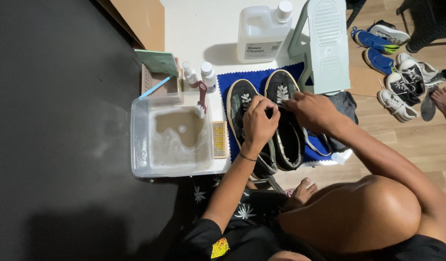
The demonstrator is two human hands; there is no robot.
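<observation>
Item: left hand (pixel 258 122), fingers curling together and pinching at the laces over the gap between two dark canvas shoes; a thin band is circling its wrist. Item: right hand (pixel 312 111), lying just beside the left hand, fingers bending down onto the laces of the right shoe (pixel 284 121); whether it is gripping a lace or only pressing on it cannot be told. Item: left shoe (pixel 244 121), sitting directly under the left hand, toe pointing away from the person, white laces showing beyond the knuckles. Both shoes are resting on a blue cloth (pixel 232 82), which is spreading out beneath and beyond both hands. Item: yellow-bristled brush (pixel 219 139), lying just outward of the left hand, between the left shoe and a clear plastic tub (pixel 171 137); the tub is holding murky, foamy water. Item: red-handled brush (pixel 202 96), leaning into the tub's far edge. Item: two small white bottles (pixel 199 75), standing beyond the left hand, near the cloth's corner. Item: large white jug (pixel 263 31), standing well beyond both hands. Item: pale green shoe stand (pixel 324 48), rising just beyond the right hand. Item: loose sneakers (pixel 402 77), lying on the wooden floor well outward of the right hand.
</observation>
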